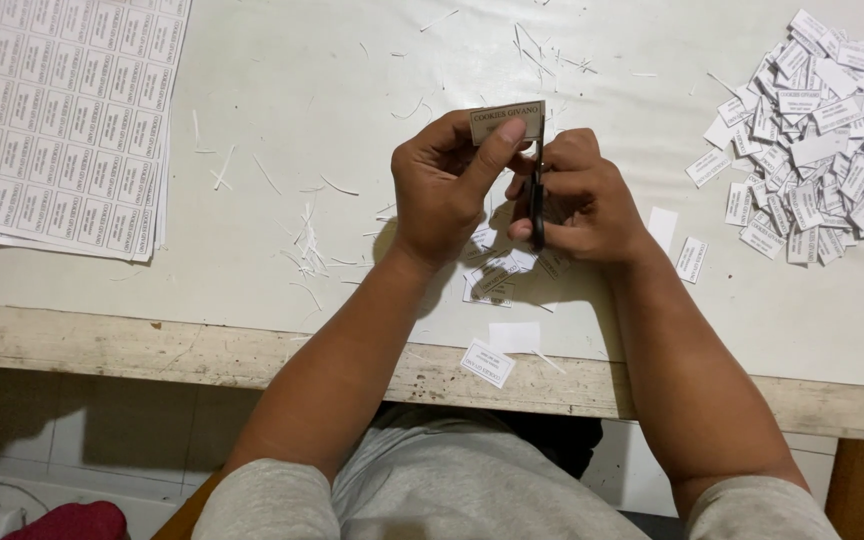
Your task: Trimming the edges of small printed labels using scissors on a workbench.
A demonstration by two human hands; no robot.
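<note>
My left hand [447, 185] pinches a small printed paper label [508, 121] between thumb and fingers, held up above the white table [302, 80]. My right hand [577, 195] grips black scissors [537, 205], blades pointing up at the label's right edge. The two hands touch each other. Under them lie a few cut labels [497, 275], partly hidden by my hands.
A stack of uncut printed label sheets [57, 120] lies at the far left. A big heap of cut labels [822, 140] sits at the right. Thin paper slivers [307, 245] are scattered mid-table. Loose labels [488, 362] rest near the worn wooden front edge [152, 350].
</note>
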